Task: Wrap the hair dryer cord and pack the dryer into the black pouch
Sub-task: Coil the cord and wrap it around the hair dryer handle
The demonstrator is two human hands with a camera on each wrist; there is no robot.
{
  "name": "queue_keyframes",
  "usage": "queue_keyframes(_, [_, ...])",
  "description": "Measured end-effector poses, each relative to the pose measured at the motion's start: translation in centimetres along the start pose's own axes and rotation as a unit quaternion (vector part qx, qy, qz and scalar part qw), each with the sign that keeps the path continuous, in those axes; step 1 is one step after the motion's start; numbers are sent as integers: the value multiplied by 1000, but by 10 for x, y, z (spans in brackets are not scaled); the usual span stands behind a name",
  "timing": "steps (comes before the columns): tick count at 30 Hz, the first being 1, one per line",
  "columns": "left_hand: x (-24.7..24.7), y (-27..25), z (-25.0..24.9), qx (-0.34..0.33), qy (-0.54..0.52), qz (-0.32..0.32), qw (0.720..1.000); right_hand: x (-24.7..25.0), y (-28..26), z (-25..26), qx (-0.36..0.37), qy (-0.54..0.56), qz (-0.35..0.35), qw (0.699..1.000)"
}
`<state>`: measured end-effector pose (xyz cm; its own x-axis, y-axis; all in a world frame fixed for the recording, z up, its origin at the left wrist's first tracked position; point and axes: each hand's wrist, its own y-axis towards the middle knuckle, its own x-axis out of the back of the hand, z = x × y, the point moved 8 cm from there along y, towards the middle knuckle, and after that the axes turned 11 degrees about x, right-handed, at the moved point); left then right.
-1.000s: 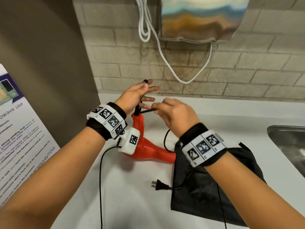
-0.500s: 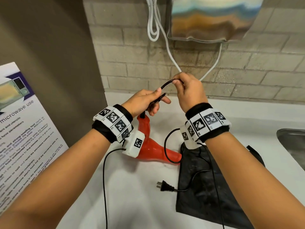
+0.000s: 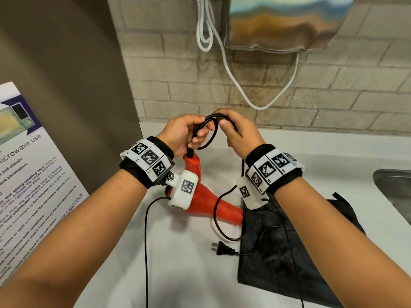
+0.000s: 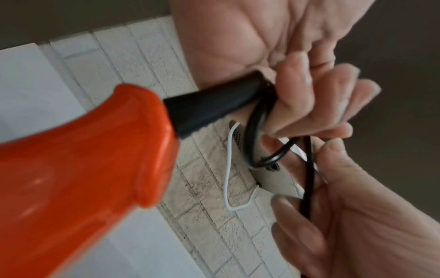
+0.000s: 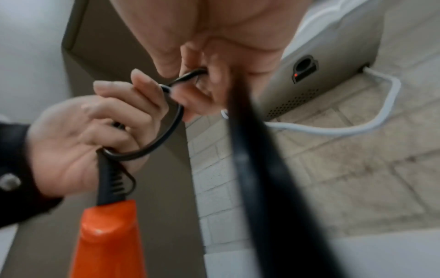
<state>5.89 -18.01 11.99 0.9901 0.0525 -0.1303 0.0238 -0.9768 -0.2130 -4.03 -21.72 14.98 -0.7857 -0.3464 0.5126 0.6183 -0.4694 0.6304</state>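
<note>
Center of head view: left hand [image 3: 182,132] grips the cord [image 3: 206,133] near the dryer [image 3: 200,196] handle top, fingers curled round a small loop. Right hand [image 3: 235,132] just beside it, fingers pinching the same loop's upper arc. Red dryer stands handle-up on the white surface [image 3: 178,263], nozzle toward the pouch [image 3: 289,252], which lies flat at lower right. Slack cord hangs from the right hand, runs over the pouch; plug [image 3: 222,248] lies on the surface at the pouch's left edge. Sink [image 3: 395,192] at right edge, poster [image 3: 29,174] at left.
</note>
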Motion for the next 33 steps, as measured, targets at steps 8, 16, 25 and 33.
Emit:
queue_keyframes(8, [-3,-2,-1,38,13,29,999,-4,9,-3,-44,79,-28,995])
queue_keyframes(16, [-9,-5,-9,-23,113,-39,993,-5,15,0,-29,17,-51,998])
queue_keyframes(25, [-8,-7,-1,46,3,25,999,-4,4,-4,7,4,-28,1000])
queue_keyframes(33, [10,-2,-1,11,-177,19,984,-43,-43,-37,-122,-22,99,987])
